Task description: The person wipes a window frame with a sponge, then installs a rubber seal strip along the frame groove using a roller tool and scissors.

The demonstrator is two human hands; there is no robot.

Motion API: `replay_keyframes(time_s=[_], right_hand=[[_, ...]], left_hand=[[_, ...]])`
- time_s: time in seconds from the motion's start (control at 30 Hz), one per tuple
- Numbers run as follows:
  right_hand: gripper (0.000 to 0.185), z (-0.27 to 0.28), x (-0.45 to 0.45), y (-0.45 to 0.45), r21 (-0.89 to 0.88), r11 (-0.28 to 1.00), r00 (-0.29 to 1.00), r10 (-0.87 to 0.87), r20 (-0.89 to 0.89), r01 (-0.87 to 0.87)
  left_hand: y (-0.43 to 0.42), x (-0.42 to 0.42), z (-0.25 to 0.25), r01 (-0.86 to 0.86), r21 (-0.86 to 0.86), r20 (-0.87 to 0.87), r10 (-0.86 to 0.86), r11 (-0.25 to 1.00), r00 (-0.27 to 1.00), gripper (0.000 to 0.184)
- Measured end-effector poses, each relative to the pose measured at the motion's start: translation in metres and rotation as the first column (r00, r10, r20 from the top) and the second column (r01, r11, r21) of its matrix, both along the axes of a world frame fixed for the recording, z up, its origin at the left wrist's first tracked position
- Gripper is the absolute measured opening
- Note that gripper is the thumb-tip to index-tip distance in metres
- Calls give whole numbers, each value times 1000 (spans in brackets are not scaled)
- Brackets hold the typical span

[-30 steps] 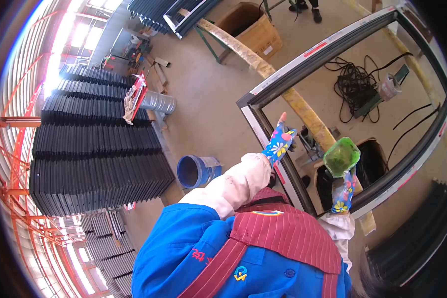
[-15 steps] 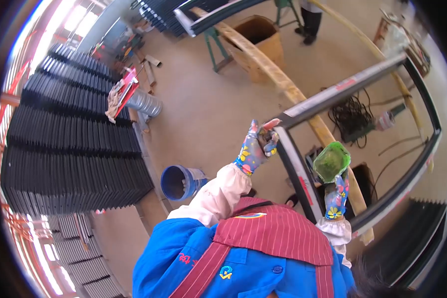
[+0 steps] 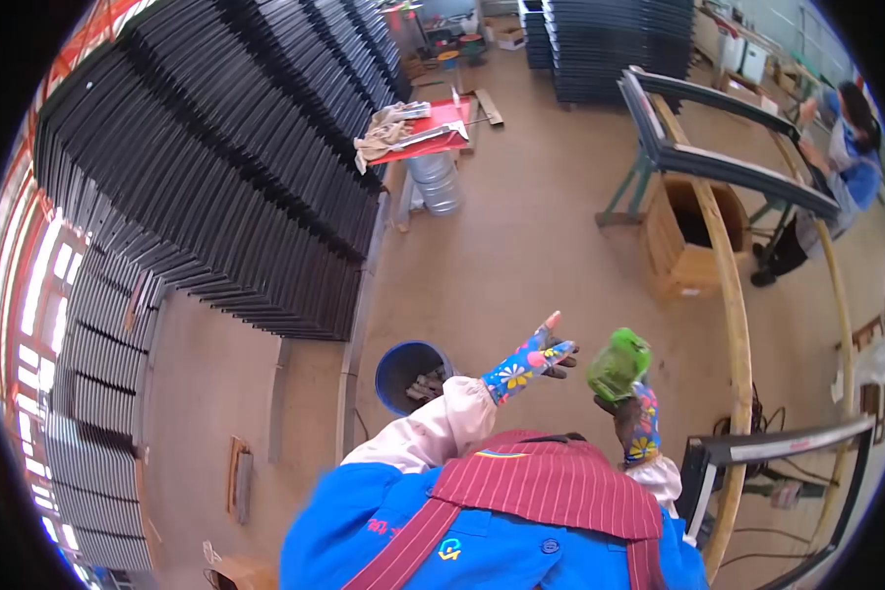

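My right hand (image 3: 637, 421), in a flowered glove with dark, soiled fingers, grips a green translucent plastic container (image 3: 619, 366) in front of my chest. What the container holds cannot be made out. My left hand (image 3: 538, 362), gloved in the same pattern, is held out to the left of it, fingers apart and nothing in them; one fingertip shows pink. A black rectangular frame (image 3: 804, 444) with a pale strip along its top lies on wooden rails (image 3: 736, 364) to my lower right, apart from both hands.
A blue bucket (image 3: 391, 379) with scraps inside stands at my left. Tall stacks of black frames (image 3: 216, 167) line the left side. Ahead, a red board (image 3: 428, 130) with cloths rests on a metal drum (image 3: 435, 185). Another person (image 3: 851, 162) stands by a second frame (image 3: 728, 162) above a cardboard box (image 3: 680, 246).
My view has swung left, away from the near frame, which now sits lower right. My left hand has left the frame's corner and its fingers have spread. The container remains in my right hand, now tilted.
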State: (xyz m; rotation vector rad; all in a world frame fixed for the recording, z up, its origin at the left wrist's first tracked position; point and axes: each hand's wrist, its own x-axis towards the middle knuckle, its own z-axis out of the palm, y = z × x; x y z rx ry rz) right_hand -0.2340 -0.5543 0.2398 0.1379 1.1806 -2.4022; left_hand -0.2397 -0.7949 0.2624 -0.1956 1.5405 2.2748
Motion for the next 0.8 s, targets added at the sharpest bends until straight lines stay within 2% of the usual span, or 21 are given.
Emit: replay_keyframes(time_s=[0.03, 0.1, 0.17, 0.2, 0.23, 0.27, 0.3, 0.37, 0.4, 0.43, 0.5, 0.53, 0.6, 0.63, 0.7, 0.77, 0.8], right_hand=[[51, -1, -19, -23, 7, 1000, 1000, 21, -6, -21], [56, -8, -64, -63, -22, 976, 976, 217, -20, -217], [57, -16, -103, -99, -12, 956, 956, 293, -16, -294], [57, 19, -94, -131, 25, 940, 939, 341, -37, -340], [56, 3, -127, -144, 52, 906, 901, 423, -94, -420], [56, -5, -159, -155, -5, 874, 859, 478, 183, -485], [56, -11, -188, -174, -2, 857, 843, 507, 181, -515], [56, -25, -235, -209, -3, 837, 837, 547, 18, -547], [57, -30, -265, -223, -34, 808, 808, 589, -3, -589], [57, 8, -268, -251, -32, 816, 816, 577, 23, -576], [59, 14, -320, -274, 17, 797, 796, 601, 74, -603], [60, 12, -349, -288, 23, 771, 770, 633, 83, -636], [60, 9, -402, -311, 48, 730, 731, 678, 73, -682], [61, 6, -425, -324, 62, 706, 709, 703, 59, -705], [61, 13, -456, -352, 35, 690, 690, 721, 66, -723], [59, 4, -495, -382, 50, 718, 719, 690, 83, -695], [54, -6, -513, -398, 56, 731, 733, 674, 91, -680]], left_hand=[[-15, -6, -5, -48, -3, -10, 48, 999, 999, 76], [-44, -27, -22, -130, 2, -22, 130, 992, 991, 77], [-73, -52, -48, -208, -25, -7, 208, 978, 978, 77], [-103, -41, -17, -207, -6, 16, 207, 978, 978, 77], [-117, -62, -35, -258, -65, 4, 258, 964, 966, 75], [-131, -78, -47, -303, -121, 0, 305, 945, 952, 73], [-148, -98, -48, -335, -119, -2, 338, 934, 941, 73], [-179, -137, -42, -476, -15, 123, 474, 879, 872, 78], [-198, -155, -60, -557, -23, 104, 556, 830, 825, 76], [-233, -153, -38, -545, -20, 129, 542, 839, 830, 76], [-267, -176, -57, -688, -124, 218, 696, 715, 684, 73], [-289, -191, -67, -706, -114, 222, 710, 699, 668, 73], [-323, -201, -94, -801, -101, 424, 754, 590, 502, 57], [-335, -197, -109, -816, -100, 446, 759, 570, 475, 57], [-357, -180, -122, -852, -187, 363, 841, 489, 403, 52], [-356, -166, -145, -884, -329, 175, 941, 332, 289, 57], [-381, -143, -189, -921, -150, 434, 861, 360, 266, 53]])
